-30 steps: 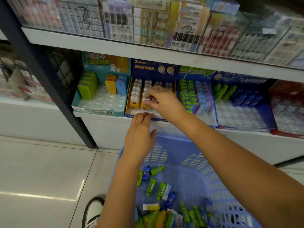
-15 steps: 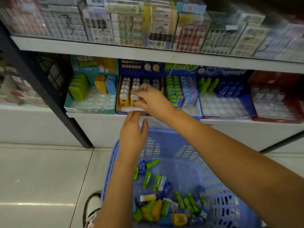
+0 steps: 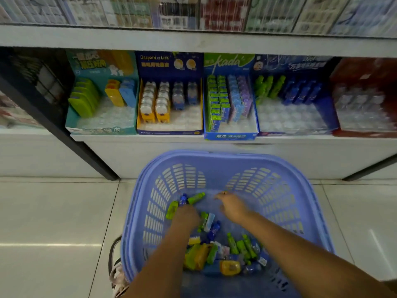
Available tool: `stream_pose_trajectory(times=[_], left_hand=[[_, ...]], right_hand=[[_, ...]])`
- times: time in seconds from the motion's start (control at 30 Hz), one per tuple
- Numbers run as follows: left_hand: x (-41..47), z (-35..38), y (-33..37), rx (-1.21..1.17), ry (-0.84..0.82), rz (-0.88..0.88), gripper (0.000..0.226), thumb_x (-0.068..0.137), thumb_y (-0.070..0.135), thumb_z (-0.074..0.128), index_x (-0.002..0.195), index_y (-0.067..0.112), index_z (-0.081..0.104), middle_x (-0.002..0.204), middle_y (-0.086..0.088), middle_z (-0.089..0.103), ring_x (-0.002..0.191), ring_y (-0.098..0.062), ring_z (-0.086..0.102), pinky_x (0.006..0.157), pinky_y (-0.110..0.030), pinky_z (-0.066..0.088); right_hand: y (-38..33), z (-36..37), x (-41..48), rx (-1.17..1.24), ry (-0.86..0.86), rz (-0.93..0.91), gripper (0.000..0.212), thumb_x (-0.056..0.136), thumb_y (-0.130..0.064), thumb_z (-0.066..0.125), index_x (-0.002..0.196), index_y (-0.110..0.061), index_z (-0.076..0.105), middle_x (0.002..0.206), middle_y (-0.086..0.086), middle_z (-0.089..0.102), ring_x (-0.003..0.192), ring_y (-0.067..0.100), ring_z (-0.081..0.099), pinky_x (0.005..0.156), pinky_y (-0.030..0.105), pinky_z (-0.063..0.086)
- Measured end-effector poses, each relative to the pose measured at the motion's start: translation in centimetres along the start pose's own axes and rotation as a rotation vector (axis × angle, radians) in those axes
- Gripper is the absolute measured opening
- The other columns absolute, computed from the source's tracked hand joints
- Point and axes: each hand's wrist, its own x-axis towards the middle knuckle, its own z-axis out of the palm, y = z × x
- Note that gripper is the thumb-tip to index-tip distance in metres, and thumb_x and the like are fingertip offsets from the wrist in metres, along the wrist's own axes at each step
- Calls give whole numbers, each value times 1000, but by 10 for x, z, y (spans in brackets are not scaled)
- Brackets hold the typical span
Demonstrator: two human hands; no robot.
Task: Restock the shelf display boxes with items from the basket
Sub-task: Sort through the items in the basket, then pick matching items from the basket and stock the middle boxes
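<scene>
Both hands are down inside the lilac basket (image 3: 214,157), which sits on the tiled floor (image 3: 53,211) right in front of the bottom shelf (image 3: 150,139). The left hand (image 3: 186,214) is over the loose pieces at the basket's far left, fingertips up against a blue piece (image 3: 183,200) that lies between a green tube (image 3: 196,197) and a green block (image 3: 171,210). It's blurred, so I can't tell whether it has hold of anything. The right hand (image 3: 233,206), ring on one finger, hangs just beside it, fingers loosely spread with nothing in them. More green, blue and yellow pieces sit in a heap (image 3: 231,267) at the basket's near side. Up on the shelf the display boxes stand side by side, each only part filled: teal box (image 3: 101,63), navy box (image 3: 169,63), kada box (image 3: 229,61), blue box (image 3: 294,64), red box (image 3: 365,72).
</scene>
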Motion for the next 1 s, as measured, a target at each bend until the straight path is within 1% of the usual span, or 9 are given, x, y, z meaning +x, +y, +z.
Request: stream_pose_trajectory(times=[0.17,0.3,0.47,0.6,0.67,0.8,0.9,0.97,1.0], left_hand=[[13,32,-1,40,52,-126,43,99,42,35,117,8,55,122,-12,59,113,-25,55,77,-22,42],[20,40,10,-86,47,-290,77,90,51,52,141,-2,28,141,-18,38,129,-28,41,103,-34,41],[29,45,15,-83,104,-268,85,92,49,48,144,-9,14,147,-22,28,134,-32,32,109,-36,30],[34,46,16,-221,82,-287,79,89,42,56,142,-4,21,142,-20,35,131,-32,38,109,-37,33],[36,47,14,-245,44,-253,62,92,37,53,137,-2,37,138,-18,47,127,-28,46,105,-35,39],[32,37,9,-371,-3,-258,45,96,30,48,129,1,51,130,-14,57,121,-26,54,96,-28,43],[31,17,8,-671,-60,-273,20,87,26,63,90,7,67,91,-9,70,90,-24,66,70,-22,49],[29,3,12,-821,-109,-231,33,83,28,64,56,11,58,54,-7,59,54,-19,55,51,-24,45],[27,-4,17,-954,-134,-189,36,83,25,63,51,12,56,51,-8,54,46,-17,47,47,-26,40]], right_hand=[[-10,29,29,47,34,-27,40,94,-7,40,132,-14,48,135,11,48,119,29,49,98,39,43],[-19,40,50,-76,-47,-163,54,90,-2,43,141,-21,39,149,8,34,130,30,42,106,38,36],[-18,48,67,-269,12,-145,40,95,-16,46,135,-14,41,137,11,44,122,31,49,94,39,43],[-16,55,74,-167,24,-43,38,92,-31,56,123,-9,53,126,14,54,116,31,53,91,37,45],[-12,52,68,-28,84,28,38,90,-40,57,112,-9,60,115,17,62,107,32,58,86,36,47],[7,27,46,362,59,145,29,90,-35,60,81,-7,60,84,18,62,80,22,59,70,32,41],[25,-16,22,709,-101,197,18,94,-16,56,80,-5,60,73,15,55,55,13,55,60,26,43],[35,-47,-1,898,-148,238,19,96,-8,48,79,-9,56,70,10,53,49,7,56,54,18,45],[38,-62,-14,968,-135,237,17,96,-7,48,81,-10,55,69,9,54,53,10,56,55,17,46]])
